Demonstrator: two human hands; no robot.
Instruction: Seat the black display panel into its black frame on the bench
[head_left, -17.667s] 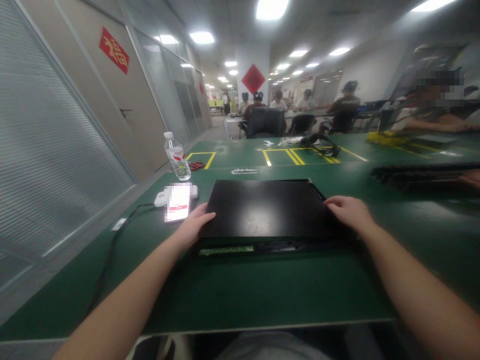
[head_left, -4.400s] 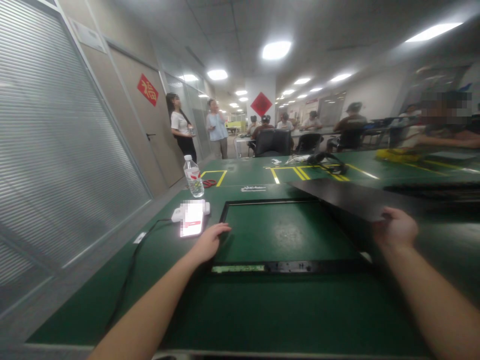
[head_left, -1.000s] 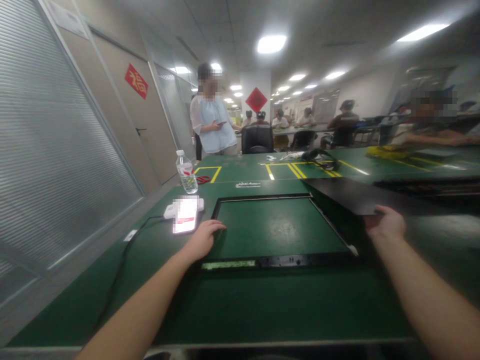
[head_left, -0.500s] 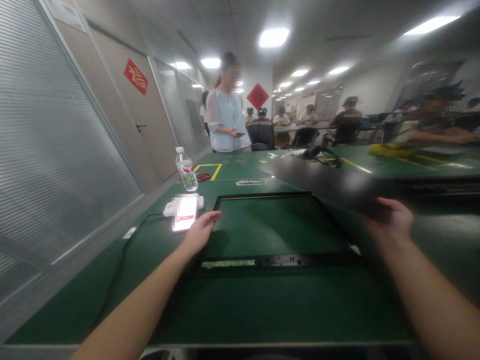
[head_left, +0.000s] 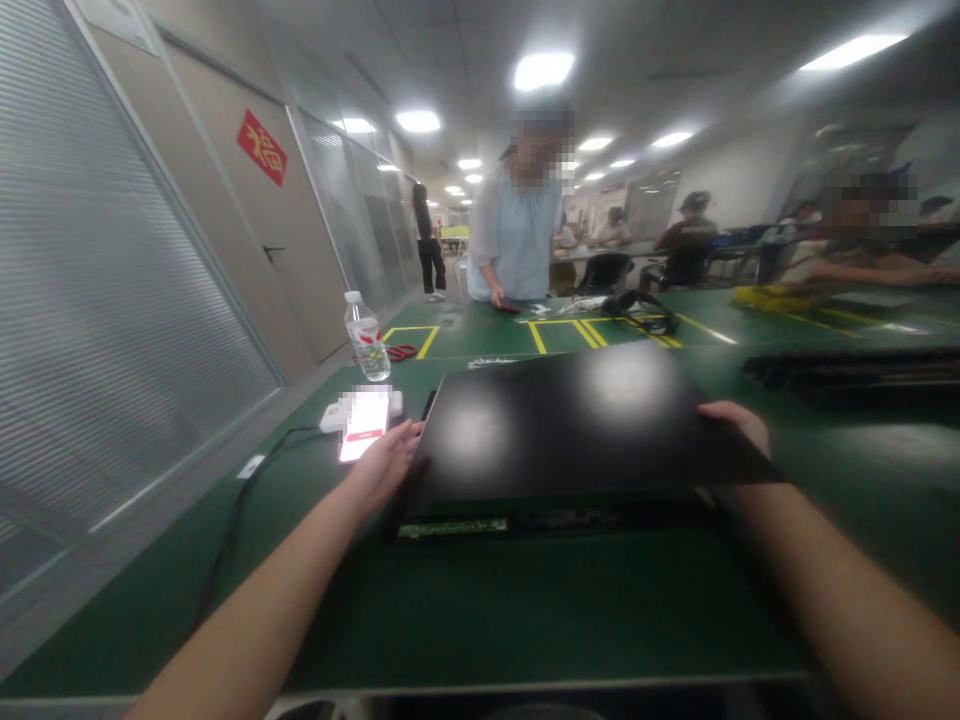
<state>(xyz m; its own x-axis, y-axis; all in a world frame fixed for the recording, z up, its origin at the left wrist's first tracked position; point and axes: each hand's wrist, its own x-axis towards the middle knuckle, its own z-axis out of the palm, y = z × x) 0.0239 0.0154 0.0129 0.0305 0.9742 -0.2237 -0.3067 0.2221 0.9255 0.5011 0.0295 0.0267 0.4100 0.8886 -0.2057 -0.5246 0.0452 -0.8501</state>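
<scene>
A flat, glossy black panel (head_left: 540,440) is held above the table, tilted, with ceiling lights mirrored in it. Its right edge is gripped by my right hand (head_left: 739,425), thumb on top and the other fingers hidden underneath. At the left edge, my left hand (head_left: 390,455) is closed with its fingertips against the panel; they are partly hidden. Beneath lies a thin black rectangular frame (head_left: 592,518), mostly covered. Its near bar shows, with a green strip (head_left: 450,526) on the left part.
On the green table (head_left: 525,620), a lit phone (head_left: 365,425), white device (head_left: 330,415), water bottle (head_left: 367,340) and red scissors (head_left: 402,352) stand left. A cable runs along that side. Headphones (head_left: 645,312) lie at the back, dark bars (head_left: 855,375) right. A person (head_left: 517,235) stands opposite.
My right hand has brought the black panel leftward over the frame, covering most of it. My left hand stays near the frame's left side. The standing person has moved right and closer.
</scene>
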